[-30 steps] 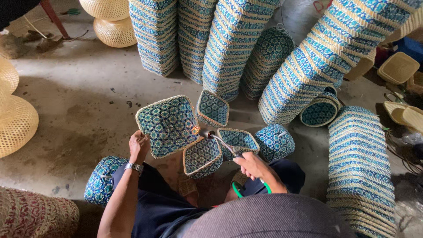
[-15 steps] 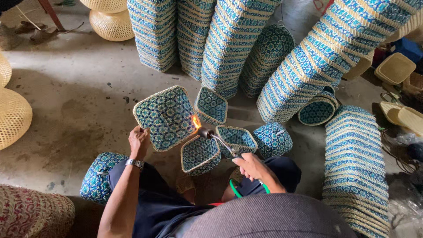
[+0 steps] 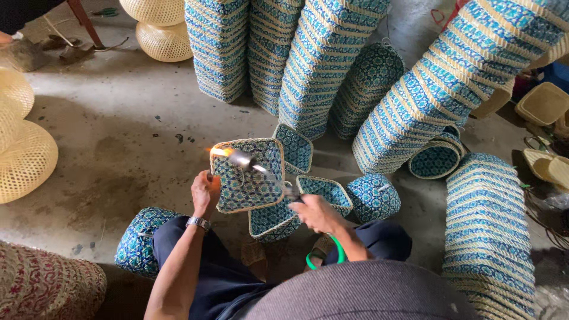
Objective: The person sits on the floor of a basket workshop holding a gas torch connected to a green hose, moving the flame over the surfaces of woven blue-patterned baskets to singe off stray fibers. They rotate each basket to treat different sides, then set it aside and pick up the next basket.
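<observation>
While torch-singed, basket [image 3: 249, 178] between hands [image 3: 205, 191].

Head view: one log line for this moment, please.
left hand: holds square woven basket | right hand: holds lit torch | flame: at basket rim

We find a basket-weaving workshop: tall stacks of blue woven baskets [image 3: 320, 65] lean across a stained bare concrete floor [image 3: 118, 154], with unpainted natural wicker baskets [image 3: 157, 26] piled alongside.
</observation>
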Tool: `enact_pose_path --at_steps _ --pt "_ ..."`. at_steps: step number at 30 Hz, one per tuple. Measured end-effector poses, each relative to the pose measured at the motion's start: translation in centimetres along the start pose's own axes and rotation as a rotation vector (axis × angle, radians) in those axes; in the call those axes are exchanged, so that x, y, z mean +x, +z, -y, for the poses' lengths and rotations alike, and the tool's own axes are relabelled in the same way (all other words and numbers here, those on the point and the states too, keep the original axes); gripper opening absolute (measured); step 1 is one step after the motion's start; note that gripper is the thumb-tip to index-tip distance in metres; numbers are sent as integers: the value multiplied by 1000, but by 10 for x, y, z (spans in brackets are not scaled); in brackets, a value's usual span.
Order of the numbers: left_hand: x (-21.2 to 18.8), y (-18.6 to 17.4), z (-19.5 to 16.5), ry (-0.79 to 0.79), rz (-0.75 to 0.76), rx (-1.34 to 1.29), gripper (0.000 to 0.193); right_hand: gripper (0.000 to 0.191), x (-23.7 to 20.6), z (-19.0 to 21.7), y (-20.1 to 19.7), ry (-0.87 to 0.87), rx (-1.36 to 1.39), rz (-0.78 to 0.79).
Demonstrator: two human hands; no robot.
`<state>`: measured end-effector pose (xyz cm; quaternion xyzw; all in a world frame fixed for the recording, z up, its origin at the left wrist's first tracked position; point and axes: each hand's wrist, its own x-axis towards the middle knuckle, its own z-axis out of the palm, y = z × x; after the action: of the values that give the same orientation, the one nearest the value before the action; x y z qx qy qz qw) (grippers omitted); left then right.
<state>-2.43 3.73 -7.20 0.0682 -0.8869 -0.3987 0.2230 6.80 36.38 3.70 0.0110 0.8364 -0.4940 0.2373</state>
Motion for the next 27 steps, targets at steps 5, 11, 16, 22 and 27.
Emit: enact_pose_path --at_steps 5,11,16,22,27 --pt "5 -10 10 123 -110 55 18 37 -30 -38 -39 122 150 -187" --pt "18 -13 -10 326 -135 90 25 35 -42 -52 -45 57 193 -122" --pt "44 -24 -32 431 -127 236 23 36 -52 -61 -69 75 229 -95" --pt "63 -33 -58 817 -233 406 30 34 -51 -79 -71 -49 288 77" --pt "62 -28 -75 754 -92 390 37 38 -44 -75 -72 -33 257 21"
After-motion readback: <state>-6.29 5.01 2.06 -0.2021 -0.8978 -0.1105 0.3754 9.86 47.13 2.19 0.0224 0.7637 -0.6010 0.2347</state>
